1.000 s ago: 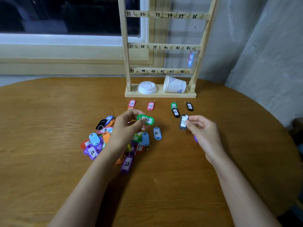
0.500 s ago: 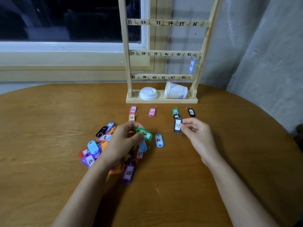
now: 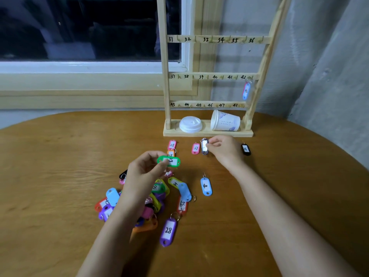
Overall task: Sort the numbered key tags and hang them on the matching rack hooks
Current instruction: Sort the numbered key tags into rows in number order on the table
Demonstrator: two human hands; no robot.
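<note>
Head view. P: left hand point(image 3: 143, 172) pinches green tag point(image 3: 169, 161), held over the tag pile point(image 3: 157, 196) at desk point(image 3: 60, 176) centre.
R: And right hand point(image 3: 225, 150)?
P: It pinches a grey tag point(image 3: 204, 146) just beside pink tag 27 point(image 3: 195, 148), near the rack point(image 3: 207, 134) base by the far edge; touching the desk or not, cannot tell.
R: Rack?
P: On hook 42 point(image 3: 248, 78) hangs tag 42 point(image 3: 246, 91).

Green tag point(image 3: 169, 161) in left hand point(image 3: 143, 174), grey tag point(image 3: 204, 146) in right hand point(image 3: 225, 150), before rack point(image 3: 207, 133)
</note>
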